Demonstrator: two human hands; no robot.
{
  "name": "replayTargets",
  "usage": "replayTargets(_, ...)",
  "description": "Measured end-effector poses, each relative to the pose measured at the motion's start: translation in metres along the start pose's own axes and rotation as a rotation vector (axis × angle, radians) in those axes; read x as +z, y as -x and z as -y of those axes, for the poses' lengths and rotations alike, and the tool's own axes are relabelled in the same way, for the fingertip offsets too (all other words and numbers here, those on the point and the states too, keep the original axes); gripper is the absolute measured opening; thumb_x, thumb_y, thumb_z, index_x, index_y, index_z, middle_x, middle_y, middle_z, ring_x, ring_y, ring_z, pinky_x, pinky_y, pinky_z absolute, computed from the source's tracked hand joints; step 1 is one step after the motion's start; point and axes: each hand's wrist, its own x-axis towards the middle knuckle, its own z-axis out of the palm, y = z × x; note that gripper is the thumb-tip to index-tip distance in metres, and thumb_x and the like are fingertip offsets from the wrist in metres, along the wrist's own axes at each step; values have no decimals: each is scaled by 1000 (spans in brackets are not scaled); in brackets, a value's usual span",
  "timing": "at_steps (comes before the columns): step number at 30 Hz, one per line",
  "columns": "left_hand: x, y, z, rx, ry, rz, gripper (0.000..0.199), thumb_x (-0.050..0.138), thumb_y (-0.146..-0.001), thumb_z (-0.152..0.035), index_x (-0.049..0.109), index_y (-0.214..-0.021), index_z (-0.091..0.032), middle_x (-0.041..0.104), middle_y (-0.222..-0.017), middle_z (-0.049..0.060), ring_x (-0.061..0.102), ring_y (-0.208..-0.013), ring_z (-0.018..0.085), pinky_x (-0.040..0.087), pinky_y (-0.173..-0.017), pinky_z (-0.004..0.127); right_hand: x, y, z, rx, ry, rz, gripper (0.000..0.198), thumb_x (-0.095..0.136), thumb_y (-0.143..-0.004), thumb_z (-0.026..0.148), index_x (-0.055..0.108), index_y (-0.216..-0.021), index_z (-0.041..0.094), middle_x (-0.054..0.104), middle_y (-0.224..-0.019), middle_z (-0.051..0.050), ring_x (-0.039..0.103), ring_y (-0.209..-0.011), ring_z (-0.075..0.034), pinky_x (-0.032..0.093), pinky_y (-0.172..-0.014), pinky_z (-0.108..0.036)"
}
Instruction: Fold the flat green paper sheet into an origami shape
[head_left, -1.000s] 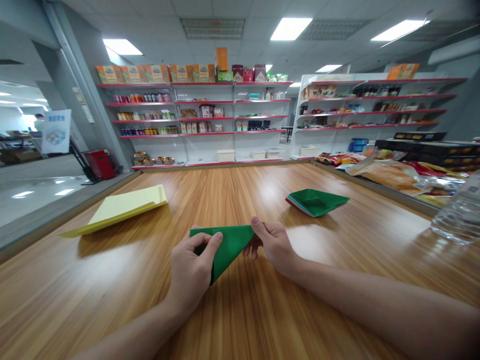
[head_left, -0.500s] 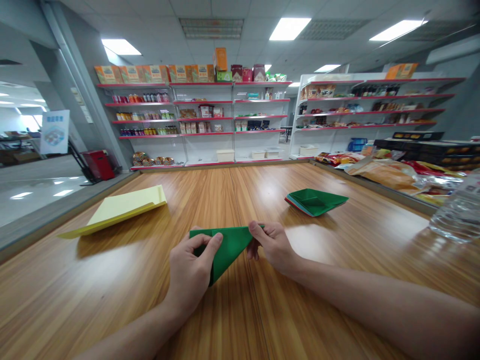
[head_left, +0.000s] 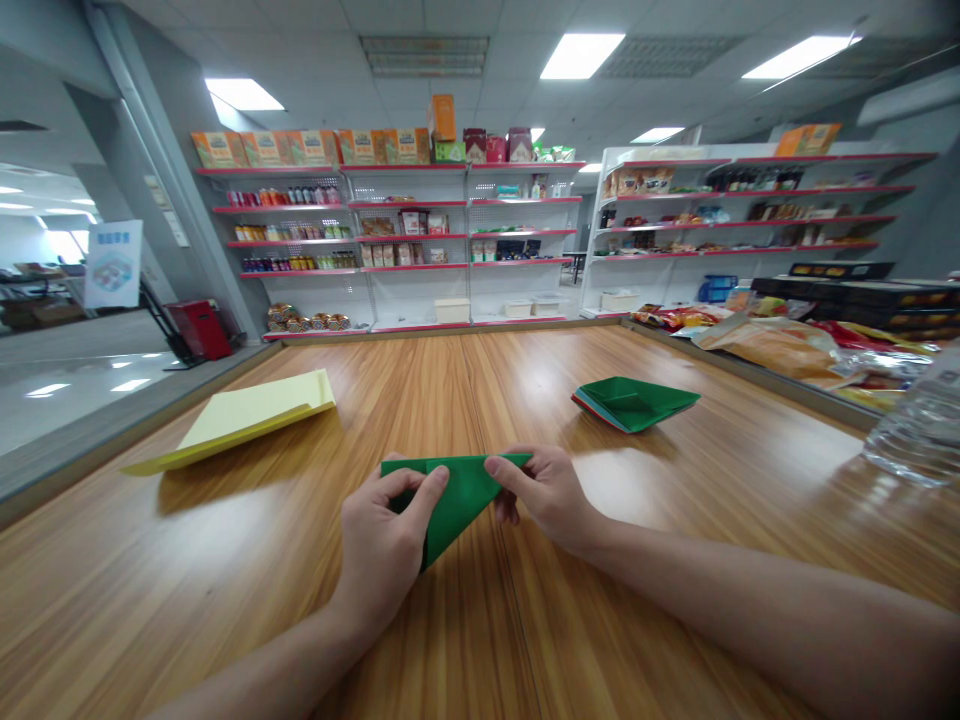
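Observation:
A folded sheet of green paper (head_left: 463, 500), roughly triangular with a straight top edge, is held up just above the wooden table between both hands. My left hand (head_left: 386, 530) pinches its left side, thumb on the near face. At the paper's right corner, my right hand (head_left: 546, 492) grips with the thumb in front and fingers behind. Farther off to the right lies a stack of folded paper pieces (head_left: 637, 403), green on top with blue and red edges below. To the left rests a stack of yellow paper (head_left: 251, 415), its near edge curled.
Wooden table (head_left: 465, 380) spans the foreground. A clear plastic bottle (head_left: 916, 425) stands at the right edge. Snack packets (head_left: 787, 350) and black boxes (head_left: 862, 295) lie beyond the right rim. Stocked shelves (head_left: 409, 235) line the back.
My right thumb has slid slightly left along the top edge of the green paper, so its right corner now shows past the thumb. My left hand keeps its hold.

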Motion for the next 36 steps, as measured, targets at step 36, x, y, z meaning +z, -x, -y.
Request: replayTargets(36, -1, 0, -6, 63, -62, -34, 37, 62, -81, -39, 57, -49, -20, 52, -51, -3, 51, -57, 15, 41, -66, 28, 5, 7, 10, -126, 102, -32, 39, 56, -87, 43, 62, -64, 13, 62, -47, -5, 54, -37, -11, 43, -35, -20)
